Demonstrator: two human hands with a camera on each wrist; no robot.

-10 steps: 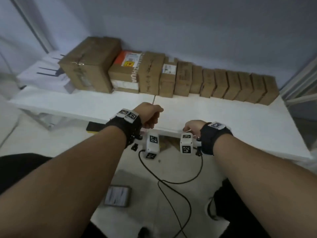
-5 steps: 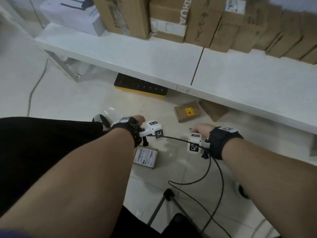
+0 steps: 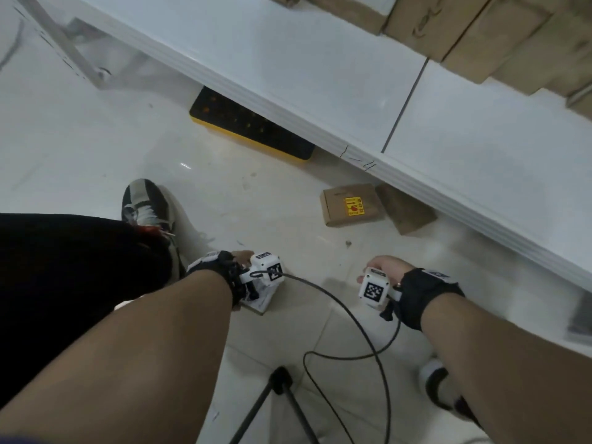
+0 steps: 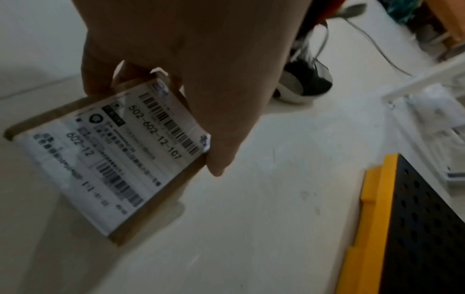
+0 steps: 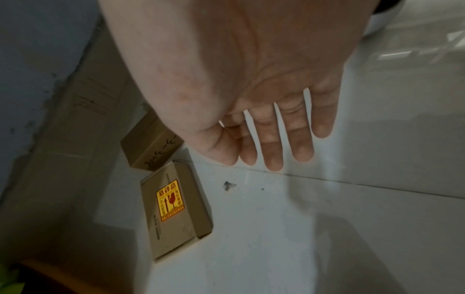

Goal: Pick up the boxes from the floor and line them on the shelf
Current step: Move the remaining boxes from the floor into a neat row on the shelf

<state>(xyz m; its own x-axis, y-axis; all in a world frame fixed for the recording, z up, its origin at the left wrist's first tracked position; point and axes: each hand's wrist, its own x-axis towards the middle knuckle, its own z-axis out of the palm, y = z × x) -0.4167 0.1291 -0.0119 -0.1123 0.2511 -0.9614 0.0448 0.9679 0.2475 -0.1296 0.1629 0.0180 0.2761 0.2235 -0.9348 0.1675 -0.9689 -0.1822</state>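
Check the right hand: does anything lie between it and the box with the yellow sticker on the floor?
Nothing visible does. The right hand hangs open above bare floor, and the box with the yellow sticker lies uncovered, beside a plain box.

You saw a brown box (image 4: 105,159) with a white label (image 4: 120,151) covered in black bar stripes and numbers. Another brown box (image 5: 176,212) had a yellow sticker (image 5: 171,201) with red marks. The shelf (image 3: 320,68) was white, and so was the floor (image 3: 96,155). A black mat (image 3: 253,126) had a yellow edge. Your shoe (image 3: 147,200) was black and white.
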